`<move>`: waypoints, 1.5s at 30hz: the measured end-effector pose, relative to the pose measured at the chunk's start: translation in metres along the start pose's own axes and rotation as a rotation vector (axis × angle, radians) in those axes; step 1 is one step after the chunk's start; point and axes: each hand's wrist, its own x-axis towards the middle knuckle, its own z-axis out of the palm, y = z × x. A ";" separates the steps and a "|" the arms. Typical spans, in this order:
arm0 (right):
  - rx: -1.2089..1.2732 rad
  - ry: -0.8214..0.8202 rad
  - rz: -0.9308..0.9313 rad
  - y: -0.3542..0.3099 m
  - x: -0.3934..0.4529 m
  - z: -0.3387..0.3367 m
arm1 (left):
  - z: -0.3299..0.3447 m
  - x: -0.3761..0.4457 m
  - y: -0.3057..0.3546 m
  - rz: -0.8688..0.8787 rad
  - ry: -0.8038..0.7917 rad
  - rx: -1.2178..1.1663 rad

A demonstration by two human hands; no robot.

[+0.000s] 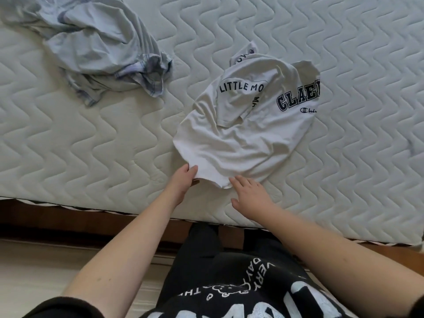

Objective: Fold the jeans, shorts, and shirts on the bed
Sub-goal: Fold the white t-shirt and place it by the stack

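**A:** How far along are you looking from here?

**B:** You are only starting, I would say. Nothing on the bed (68, 143) is lying folded. The white shirt (241, 138) is sitting rumpled near the near edge, right of the middle, with dark lettering showing and one part turned over itself.

**A:** And your hands?

**B:** Your left hand (183, 182) is pinching the near left corner of that shirt's hem, thumb on top. Your right hand (250, 193) is lying open, fingers straight, tips just touching the hem a little to the right; it is gripping nothing.

**A:** What is waiting?

**B:** The blue crumpled pile (96, 49) is lying far left, well apart from the shirt and untouched. I cannot tell whether it is shorts, a shirt, or both. No jeans are showing in view.

**A:** So the next job?

**B:** Probably you are needing to spread the white shirt flat before any fold; the whole task is still ahead.
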 end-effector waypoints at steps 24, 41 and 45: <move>0.612 0.537 0.378 0.019 -0.025 -0.048 | 0.062 -0.174 0.118 0.377 -0.153 -0.178; 1.130 0.675 0.301 0.076 -0.091 -0.103 | 0.095 -0.135 0.142 0.601 0.302 0.152; 0.817 0.588 0.266 0.081 -0.113 -0.120 | 0.097 -0.144 0.162 0.624 0.072 0.304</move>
